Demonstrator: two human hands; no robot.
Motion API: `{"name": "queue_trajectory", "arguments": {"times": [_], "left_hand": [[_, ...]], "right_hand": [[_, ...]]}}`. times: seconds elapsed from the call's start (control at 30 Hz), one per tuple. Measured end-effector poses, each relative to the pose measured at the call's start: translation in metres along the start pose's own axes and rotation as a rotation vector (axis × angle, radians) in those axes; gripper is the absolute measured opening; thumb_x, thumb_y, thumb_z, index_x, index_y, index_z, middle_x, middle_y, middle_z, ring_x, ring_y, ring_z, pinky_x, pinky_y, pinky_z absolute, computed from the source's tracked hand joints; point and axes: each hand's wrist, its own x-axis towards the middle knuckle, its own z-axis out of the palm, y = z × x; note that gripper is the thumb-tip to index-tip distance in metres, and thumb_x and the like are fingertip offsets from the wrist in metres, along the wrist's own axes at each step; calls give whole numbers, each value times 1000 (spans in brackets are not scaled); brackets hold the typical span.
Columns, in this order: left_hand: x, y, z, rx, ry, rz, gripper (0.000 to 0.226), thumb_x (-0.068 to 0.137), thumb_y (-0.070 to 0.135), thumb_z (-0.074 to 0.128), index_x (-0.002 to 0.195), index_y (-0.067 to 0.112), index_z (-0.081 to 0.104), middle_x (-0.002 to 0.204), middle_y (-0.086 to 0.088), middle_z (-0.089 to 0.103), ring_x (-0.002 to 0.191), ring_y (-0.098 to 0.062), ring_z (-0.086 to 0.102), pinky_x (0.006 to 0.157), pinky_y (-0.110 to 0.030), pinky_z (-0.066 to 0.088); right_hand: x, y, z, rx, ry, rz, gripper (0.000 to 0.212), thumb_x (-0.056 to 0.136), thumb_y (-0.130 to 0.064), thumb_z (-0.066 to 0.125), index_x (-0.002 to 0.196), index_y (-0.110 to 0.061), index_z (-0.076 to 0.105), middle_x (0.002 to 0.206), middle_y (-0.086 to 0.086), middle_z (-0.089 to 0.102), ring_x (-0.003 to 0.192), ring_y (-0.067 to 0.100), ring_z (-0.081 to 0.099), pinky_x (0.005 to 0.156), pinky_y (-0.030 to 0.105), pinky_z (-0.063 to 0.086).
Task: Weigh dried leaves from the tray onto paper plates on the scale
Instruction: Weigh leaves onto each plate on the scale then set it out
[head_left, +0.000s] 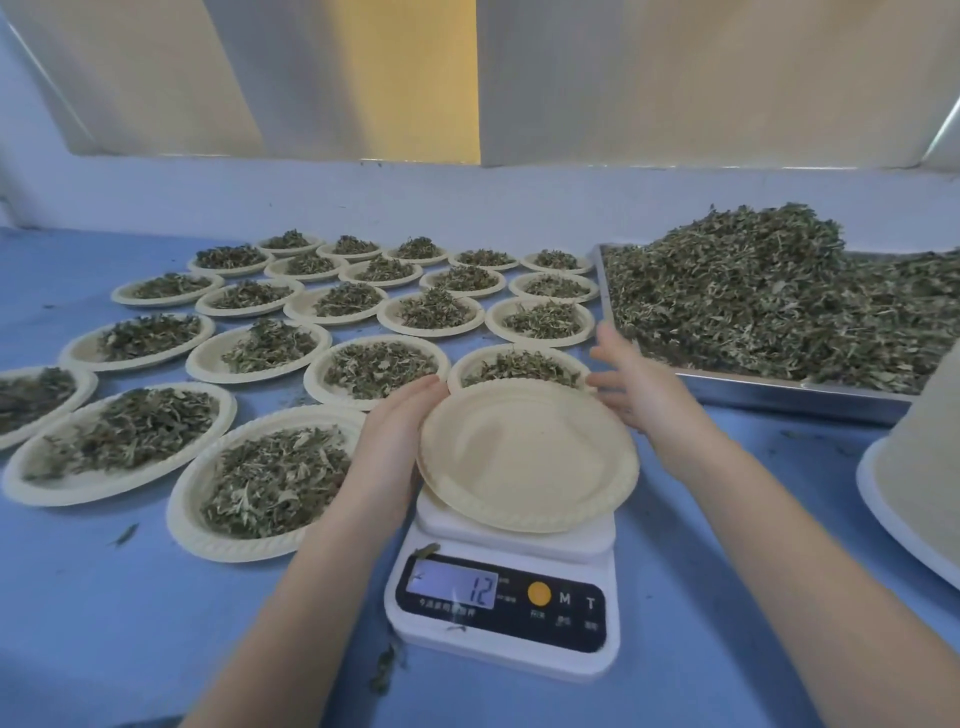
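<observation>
Seating an empty paper plate (527, 457) on the kitchen scale (504, 587).

The plate is steadied at its rims: the left hand (397, 421) is curled against the left edge, the right hand (631, 382) is laid open-fingered at the far right edge. The tray of dried leaves (769, 296) lies to the right, nearer the right hand.
</observation>
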Motion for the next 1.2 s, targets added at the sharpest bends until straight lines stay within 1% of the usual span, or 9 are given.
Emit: {"name": "queue_trajectory", "arguments": {"times": [0.13, 0.3, 0.4, 0.5, 0.7, 0.8, 0.93, 1.03, 1.2], "left_hand": [[-4, 2, -2, -65, -49, 15, 48, 86, 38, 60, 131, 25, 52, 134, 4, 56, 123, -18, 53, 109, -46, 35], [-20, -1, -9, -17, -68, 57, 77, 62, 55, 63, 133, 31, 50, 136, 7, 54, 126, -15, 50, 111, -44, 33], [-22, -4, -13, -13, -80, 98, 62, 69, 48, 70, 127, 36, 52, 135, 7, 54, 126, -14, 50, 111, -44, 33], [-23, -5, -11, 10, -114, 135, 45, 73, 50, 59, 117, 44, 53, 137, 10, 51, 126, -12, 49, 111, -43, 33], [-19, -6, -10, 26, -85, 228, 47, 75, 44, 61, 121, 41, 53, 135, 13, 53, 124, -2, 49, 108, -34, 36], [-13, 2, -7, 92, -31, 404, 41, 88, 27, 59, 129, 29, 53, 132, 15, 56, 116, 9, 51, 90, -11, 43], [11, 29, 10, 302, -98, 431, 30, 88, 26, 60, 115, 39, 62, 119, 24, 60, 113, 7, 52, 88, -15, 39], [35, 47, 32, 486, -236, 414, 27, 88, 24, 61, 109, 40, 64, 115, 26, 62, 109, 12, 52, 84, -14, 36], [79, 59, 70, 671, -350, 399, 23, 87, 22, 63, 107, 33, 68, 111, 18, 66, 107, 2, 57, 93, -22, 41]], "right_hand": [[0, 13, 0, 378, 38, 30, 57, 93, -60, 38, 128, -19, 56, 117, 6, 64, 102, 18, 62, 98, 35, 45], [-2, 15, 0, 463, 64, 15, 61, 93, -62, 34, 130, -20, 56, 118, 6, 64, 108, 18, 61, 103, 36, 43], [-2, 14, -1, 482, 74, 13, 61, 93, -63, 32, 129, -20, 57, 118, 6, 65, 109, 18, 61, 102, 35, 43], [-2, 14, -1, 478, 80, 1, 61, 94, -62, 31, 130, -19, 57, 117, 5, 65, 109, 18, 61, 101, 35, 44], [1, 16, -3, 414, 68, -12, 57, 94, -61, 30, 126, -22, 58, 114, 2, 65, 105, 16, 62, 98, 36, 45], [7, 17, -4, 265, 127, -87, 40, 97, -52, 38, 117, -25, 60, 111, -3, 65, 99, 12, 62, 94, 35, 45], [26, 18, -11, -67, 244, -200, 30, 96, -35, 49, 121, -24, 60, 115, -6, 64, 106, 16, 61, 95, 37, 47], [44, 5, -21, -387, 352, -243, 25, 92, -27, 48, 111, -26, 64, 99, -7, 66, 98, 19, 64, 81, 28, 46], [96, -23, -57, -860, 456, -148, 31, 90, -25, 49, 117, -17, 62, 119, 10, 61, 108, 30, 56, 81, 33, 43]]}}
